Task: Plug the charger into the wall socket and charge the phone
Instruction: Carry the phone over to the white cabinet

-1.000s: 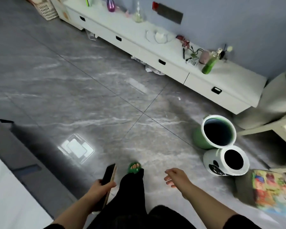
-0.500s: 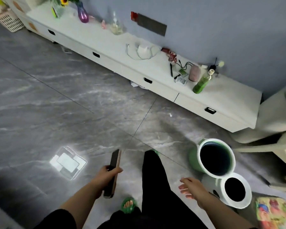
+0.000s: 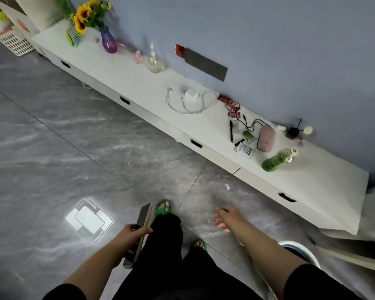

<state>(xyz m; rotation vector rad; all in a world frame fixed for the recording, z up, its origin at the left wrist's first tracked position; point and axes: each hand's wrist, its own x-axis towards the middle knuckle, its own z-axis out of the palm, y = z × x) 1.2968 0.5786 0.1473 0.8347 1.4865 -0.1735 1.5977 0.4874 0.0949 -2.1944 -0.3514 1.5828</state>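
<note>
A white charger [image 3: 191, 95] with its looped white cable [image 3: 182, 105] lies on the long low white cabinet [image 3: 139, 83] by the wall. Above it, on the blue wall, a grey wall socket strip [image 3: 206, 64] is mounted. My left hand [image 3: 131, 233] grips a dark phone [image 3: 143, 219] by its edge, low in the view beside my leg. My right hand [image 3: 227, 217] hangs empty with its fingers spread, well short of the cabinet. Both hands are far from the charger.
On the cabinet stand a purple vase of sunflowers [image 3: 109, 41], a glass bottle [image 3: 154, 61], red wrappers [image 3: 233, 106], a pink case [image 3: 265, 138] and a green bottle [image 3: 277, 161]. A white bin [image 3: 297, 249] sits at lower right. The grey tiled floor [image 3: 74, 137] lies between me and the cabinet.
I have walked closer to the cabinet and the view has tilted up, bringing the charger and socket nearer. My left hand keeps hold of the phone; the bins have slid mostly out of view.
</note>
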